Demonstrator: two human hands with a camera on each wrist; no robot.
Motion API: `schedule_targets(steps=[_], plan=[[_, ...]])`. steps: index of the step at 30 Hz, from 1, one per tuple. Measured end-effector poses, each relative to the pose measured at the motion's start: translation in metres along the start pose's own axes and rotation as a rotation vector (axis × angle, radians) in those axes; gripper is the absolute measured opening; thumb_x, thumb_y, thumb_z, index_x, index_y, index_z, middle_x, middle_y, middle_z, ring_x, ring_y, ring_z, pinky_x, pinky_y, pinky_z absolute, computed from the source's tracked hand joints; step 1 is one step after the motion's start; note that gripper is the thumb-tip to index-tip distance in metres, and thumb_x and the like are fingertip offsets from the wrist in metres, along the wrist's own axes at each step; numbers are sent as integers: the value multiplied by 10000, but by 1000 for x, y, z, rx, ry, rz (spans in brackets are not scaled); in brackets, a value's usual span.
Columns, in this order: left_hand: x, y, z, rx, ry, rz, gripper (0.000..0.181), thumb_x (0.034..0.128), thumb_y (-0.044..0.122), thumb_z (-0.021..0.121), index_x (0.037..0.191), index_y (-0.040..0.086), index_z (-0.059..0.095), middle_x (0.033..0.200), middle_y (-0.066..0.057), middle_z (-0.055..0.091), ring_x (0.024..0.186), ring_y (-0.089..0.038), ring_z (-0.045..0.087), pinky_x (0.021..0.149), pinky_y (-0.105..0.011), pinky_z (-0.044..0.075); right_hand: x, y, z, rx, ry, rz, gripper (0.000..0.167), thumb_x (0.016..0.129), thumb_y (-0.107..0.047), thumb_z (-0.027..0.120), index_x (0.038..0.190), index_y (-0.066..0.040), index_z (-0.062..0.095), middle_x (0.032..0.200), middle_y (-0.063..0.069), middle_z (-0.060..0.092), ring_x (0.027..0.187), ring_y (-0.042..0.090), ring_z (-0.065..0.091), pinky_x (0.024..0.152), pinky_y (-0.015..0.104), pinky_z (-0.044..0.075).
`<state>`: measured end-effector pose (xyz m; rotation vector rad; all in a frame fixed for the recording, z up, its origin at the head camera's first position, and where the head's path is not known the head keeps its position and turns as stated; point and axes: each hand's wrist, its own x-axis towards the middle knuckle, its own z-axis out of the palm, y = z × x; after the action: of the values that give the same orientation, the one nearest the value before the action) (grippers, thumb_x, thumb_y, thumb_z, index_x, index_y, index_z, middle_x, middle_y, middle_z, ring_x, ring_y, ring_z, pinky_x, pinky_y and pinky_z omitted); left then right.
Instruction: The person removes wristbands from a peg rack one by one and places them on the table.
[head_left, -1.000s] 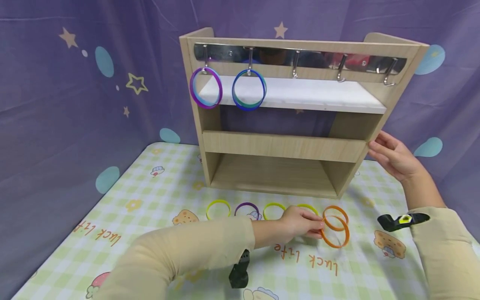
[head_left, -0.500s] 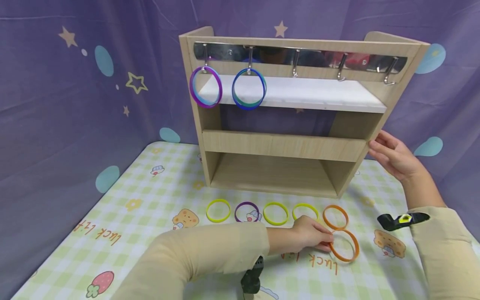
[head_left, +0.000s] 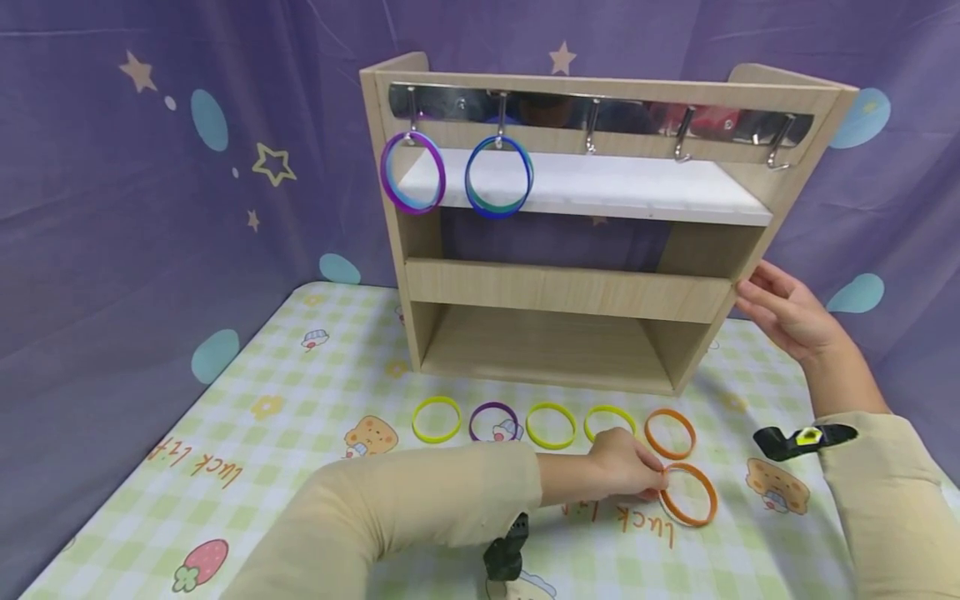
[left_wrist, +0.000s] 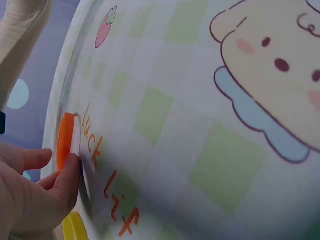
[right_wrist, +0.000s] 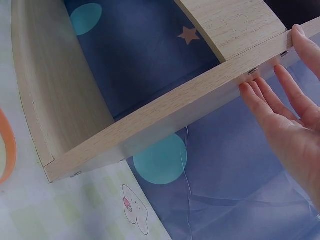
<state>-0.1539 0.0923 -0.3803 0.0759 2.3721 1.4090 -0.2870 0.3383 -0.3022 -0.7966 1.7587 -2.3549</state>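
My left hand (head_left: pixel 626 467) pinches the left side of an orange wristband (head_left: pixel 708 500), tilted just above the table. In the left wrist view, a white strip (left_wrist: pixel 75 135) runs along the orange band (left_wrist: pixel 65 137); whether it is a separate band I cannot tell. Another orange wristband (head_left: pixel 671 433) lies just behind. To its left, yellow-green wristbands (head_left: pixel 551 426) and a purple one (head_left: pixel 493 422) form a row. My right hand (head_left: pixel 795 317) touches the right side panel of the wooden shelf unit (head_left: pixel 570 292), its fingers (right_wrist: pixel 262 100) nearly straight against the outer face.
Along the unit's top runs a metal hook rail (head_left: pixel 630 115). Purple and light-blue wristbands (head_left: pixel 387 179) hang from the leftmost hook, blue and green ones (head_left: pixel 468 187) from the second. Three hooks to the right are bare. A checked cloth (head_left: pixel 300 400) covers the table; a purple curtain (head_left: pixel 150 250) stands behind.
My left hand has drawn the pinched orange wristband toward the front right, apart from the other orange one, then tilted it slightly. The right hand stays on the side panel.
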Motion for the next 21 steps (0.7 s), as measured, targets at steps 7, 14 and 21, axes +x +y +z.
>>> schedule_targets(steps=[7,14,21], plan=[[0,-11,-14,67,-61,50,95,777,126,792,871,127,776,676,-28,741,602,-112,702,584,-103,524,-2,1,0,-14,10,11,435,973,55,416,1278,-204,587,1204,-28,621,1071,59,640,887,140,555],[-4,-31,-34,-77,-244,80,104,835,102,735,929,60,753,822,-50,748,713,-143,706,615,-250,624,-4,3,0,-2,-13,14,441,976,62,395,1295,-186,572,1210,-27,619,1080,62,632,901,138,547],[-7,-41,-59,-112,-261,89,158,846,121,722,986,49,740,878,-73,753,754,-155,713,671,-271,634,-5,4,0,-3,-8,11,435,975,64,397,1293,-176,571,1196,-28,631,1069,63,637,893,139,548]])
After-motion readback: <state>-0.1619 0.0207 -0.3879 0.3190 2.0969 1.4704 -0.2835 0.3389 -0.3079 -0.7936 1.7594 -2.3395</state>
